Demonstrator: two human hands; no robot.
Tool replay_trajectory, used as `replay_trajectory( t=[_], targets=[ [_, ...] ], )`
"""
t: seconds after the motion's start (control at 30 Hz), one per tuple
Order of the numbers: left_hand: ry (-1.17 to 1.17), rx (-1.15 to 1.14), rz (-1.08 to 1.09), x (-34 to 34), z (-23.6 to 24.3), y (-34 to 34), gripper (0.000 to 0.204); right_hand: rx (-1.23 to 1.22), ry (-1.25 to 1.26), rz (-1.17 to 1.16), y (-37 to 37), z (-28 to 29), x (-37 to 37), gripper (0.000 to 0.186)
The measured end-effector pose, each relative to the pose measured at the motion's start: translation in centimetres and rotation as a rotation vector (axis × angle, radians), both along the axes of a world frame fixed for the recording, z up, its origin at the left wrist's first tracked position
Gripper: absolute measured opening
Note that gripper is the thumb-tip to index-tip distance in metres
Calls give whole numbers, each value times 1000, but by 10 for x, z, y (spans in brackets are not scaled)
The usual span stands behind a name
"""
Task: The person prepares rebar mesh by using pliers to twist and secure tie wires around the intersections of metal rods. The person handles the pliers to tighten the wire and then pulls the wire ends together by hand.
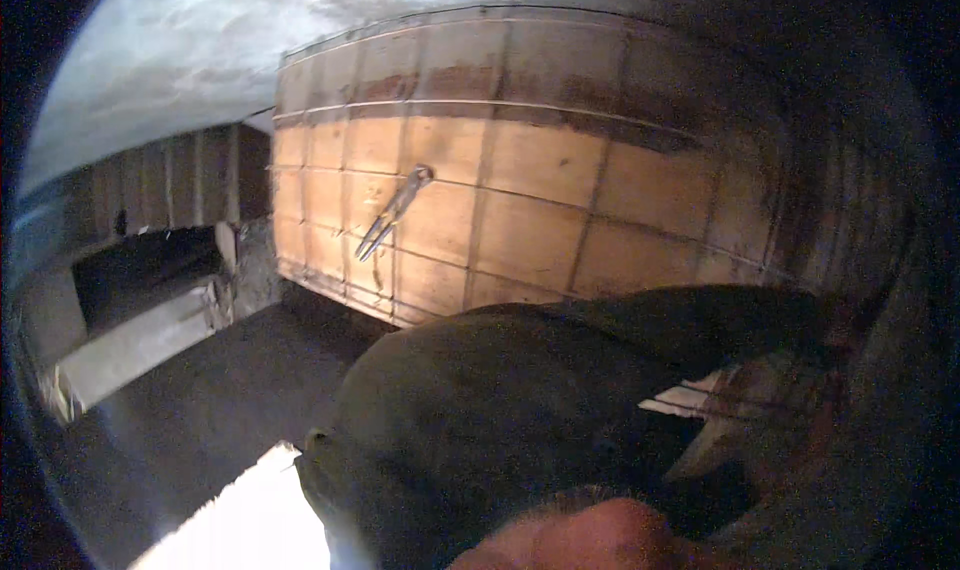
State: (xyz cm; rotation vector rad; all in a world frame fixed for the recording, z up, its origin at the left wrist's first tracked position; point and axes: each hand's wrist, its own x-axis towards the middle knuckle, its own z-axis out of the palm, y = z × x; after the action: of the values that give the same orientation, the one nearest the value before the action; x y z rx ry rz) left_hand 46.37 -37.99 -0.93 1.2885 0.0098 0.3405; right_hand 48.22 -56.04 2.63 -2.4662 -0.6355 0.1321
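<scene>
Close up at the lower edge is a blurred patch of bare skin (590, 540), likely part of one of my hands. I cannot tell which hand it is, and no fingers can be made out. A dark green sleeve (480, 400) crosses the middle and right, hiding much behind it. At its far right end a dim reddish patch (845, 335) may be another hand, too dark to tell. Beyond the sleeve, a pair of long-handled pincers (400, 205) lies on a metal rod grid (485, 185) over a wooden panel (535, 160). No hand touches the pincers.
A brightly lit pale board (245, 520) with a rough edge sticks up at lower left. Further left, a pale beam (145, 345) borders a dark opening (150, 275), with upright boards (165, 180) behind. Dark ground (240, 390) lies between. The right side is in deep shadow.
</scene>
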Motion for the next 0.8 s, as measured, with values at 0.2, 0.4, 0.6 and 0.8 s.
replay_trajectory(
  t=[0.2, 0.4, 0.6, 0.8],
  targets=[
    [36, -120, -145, 18, -12, -8, 41, 36, 19, -142, -11, 18, 17, 38],
    [138, -375, -307, 50, -20, -9, 47, 168, 242, -305, -4, 19, 43, 39],
    [194, -394, -322, 69, -19, -17, 39, 70, -5, -321, -12, 23, 34, 33],
    [214, -572, -352, 68, -26, -14, 16, 261, 186, -319, 5, 31, 24, 26]
  ],
)
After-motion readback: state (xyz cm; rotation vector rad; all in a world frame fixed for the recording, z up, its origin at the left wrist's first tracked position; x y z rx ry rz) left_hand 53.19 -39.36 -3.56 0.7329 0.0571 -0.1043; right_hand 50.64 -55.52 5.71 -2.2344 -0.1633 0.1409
